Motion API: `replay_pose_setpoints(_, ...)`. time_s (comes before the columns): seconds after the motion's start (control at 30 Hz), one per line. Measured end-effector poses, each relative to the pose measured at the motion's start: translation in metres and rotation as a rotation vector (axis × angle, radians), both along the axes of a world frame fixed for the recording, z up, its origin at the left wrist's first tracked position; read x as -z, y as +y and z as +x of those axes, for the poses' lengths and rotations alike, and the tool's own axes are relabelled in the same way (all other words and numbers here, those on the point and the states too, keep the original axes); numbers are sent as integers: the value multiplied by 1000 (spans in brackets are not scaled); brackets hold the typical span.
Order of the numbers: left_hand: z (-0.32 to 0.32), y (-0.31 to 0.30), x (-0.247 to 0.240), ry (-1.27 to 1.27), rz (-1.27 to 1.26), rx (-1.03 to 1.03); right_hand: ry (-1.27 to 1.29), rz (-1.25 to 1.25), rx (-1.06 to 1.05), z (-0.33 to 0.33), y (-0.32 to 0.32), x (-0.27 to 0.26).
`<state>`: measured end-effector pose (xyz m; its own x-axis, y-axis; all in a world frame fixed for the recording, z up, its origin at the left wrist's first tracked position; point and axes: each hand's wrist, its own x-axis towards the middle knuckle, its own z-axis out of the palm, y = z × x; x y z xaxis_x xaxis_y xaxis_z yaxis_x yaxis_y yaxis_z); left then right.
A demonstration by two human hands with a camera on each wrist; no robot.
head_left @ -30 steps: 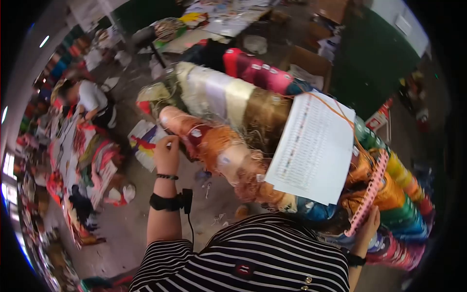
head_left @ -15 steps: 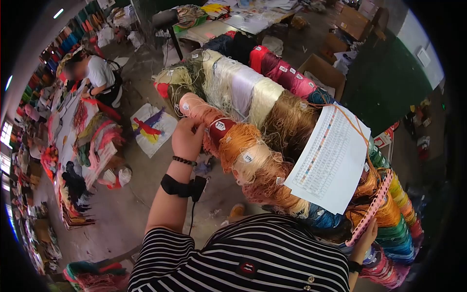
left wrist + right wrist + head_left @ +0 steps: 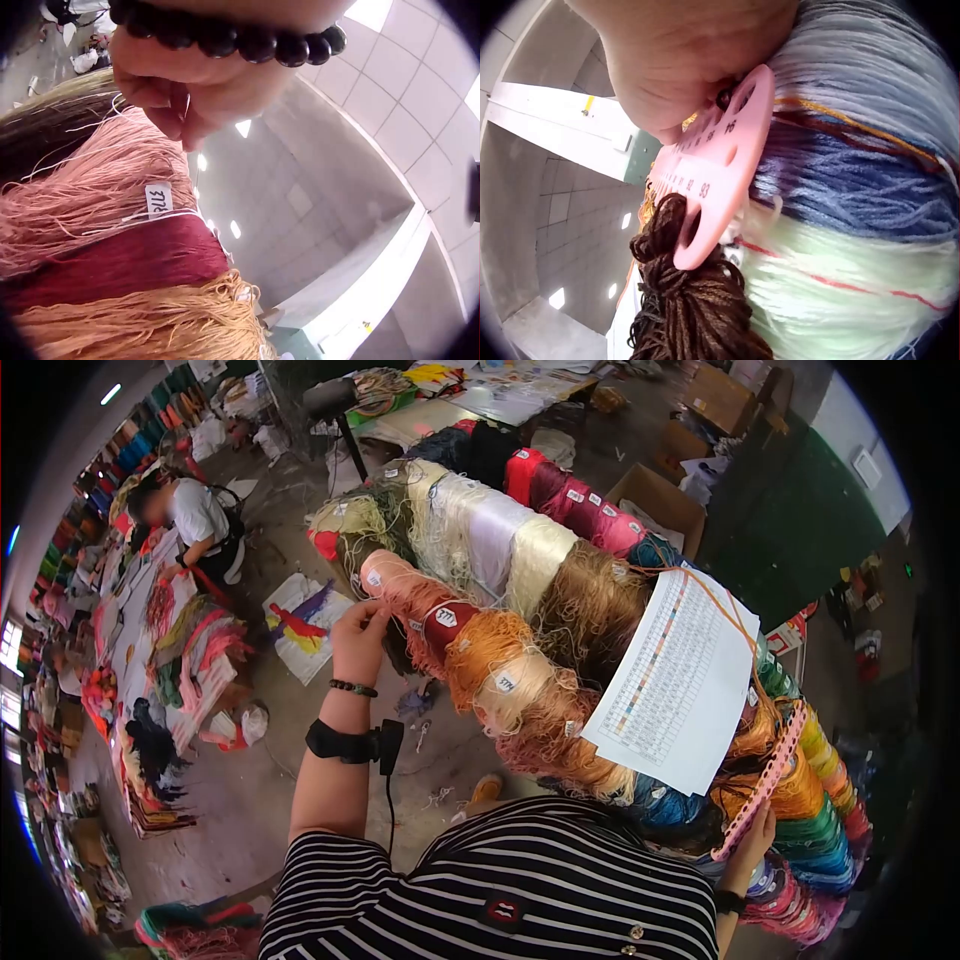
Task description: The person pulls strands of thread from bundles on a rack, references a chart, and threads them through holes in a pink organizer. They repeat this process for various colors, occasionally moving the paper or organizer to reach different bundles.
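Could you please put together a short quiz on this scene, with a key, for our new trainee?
1. Multiple choice: what does the right grip hold?
A) a pair of scissors
B) a pink holed strip
C) a cardboard box

2. True or false: in the head view, the printed sheet lies over thread bundles.

3. Fill in the colour: in the left wrist view, between the pink thread and the orange thread lies a ____ bundle.

Key: 1. B; 2. True; 3. dark red.
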<state>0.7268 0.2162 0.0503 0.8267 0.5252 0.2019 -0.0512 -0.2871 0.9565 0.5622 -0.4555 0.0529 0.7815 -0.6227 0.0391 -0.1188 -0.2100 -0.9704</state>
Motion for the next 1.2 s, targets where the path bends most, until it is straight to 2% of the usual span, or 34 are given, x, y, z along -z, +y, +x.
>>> replay_pose_setpoints(0.03,-1,1,-2,-10,-62,-19,-7,-7,-4,1,2,-1)
replay_pose_setpoints(0.1,-7,-1,-14,-8,-268,-30,85,88,155,-1,3,-23)
replay_pose_setpoints(0.13,-13,-4,-28,-89,-354,12,129,136,236,-2,2,-31)
replay_pose_setpoints(0.17,-18,-9,-44,-156,-367,39,38,-140,302,-2,-20,-29)
replay_pose_setpoints(0.2,-25,-15,-66,-220,-381,67,-64,-273,256,3,-15,-56)
replay_pose_setpoints(0.27,-41,-37,-114,-283,-222,288,-164,-528,19,20,16,-125)
replay_pose_setpoints(0.33,-58,-84,-159,-204,24,407,-51,-553,-283,38,71,-177)
replay_pose_setpoints(0.4,-70,-130,-185,-131,54,681,-96,-213,-885,64,159,-227)
replay_pose_setpoints(0.47,-72,-173,-200,-164,291,859,-215,-312,-1275,96,188,-206)
replay_pose_setpoints(0.5,-71,-190,-209,-143,374,927,-452,-368,-1432,116,208,-194)
replay_pose_setpoints(0.57,-74,-224,-217,-315,495,872,85,47,-1617,107,235,-229)
replay_pose_setpoints(0.6,-75,-230,-210,-297,436,791,-50,-60,-1519,111,238,-225)
replay_pose_setpoints(0.67,-71,-235,-209,-202,327,771,-234,-217,-1352,114,236,-210)
replay_pose_setpoints(0.73,-65,-239,-211,-51,199,891,-343,-305,-1222,115,229,-198)
replay_pose_setpoints(0.77,-63,-243,-212,31,135,942,-368,-272,-1163,110,223,-192)
replay_pose_setpoints(0.87,-57,-266,-197,37,30,1006,-311,-412,-1107,103,194,-188)
replay_pose_setpoints(0.93,-54,-284,-187,75,-15,1038,-162,123,-1152,95,153,-193)
replay_pose_setpoints(0.97,-52,-297,-182,94,-33,1055,-193,214,-1065,94,125,-196)
replay_pose_setpoints(1.03,-43,-315,-166,126,-38,1119,-470,502,-879,82,49,-203)
replay_pose_setpoints(1.07,-40,-325,-162,173,-20,1129,-675,430,-846,75,5,-211)
replay_pose_setpoints(1.1,-38,-336,-160,221,-4,1140,-722,481,-733,59,-37,-233)
replay_pose_setpoints(1.13,-36,-347,-158,270,12,1150,-585,437,-695,26,-94,-258)
replay_pose_setpoints(1.2,-32,-371,-153,237,42,1195,-849,553,-396,-35,-186,-293)
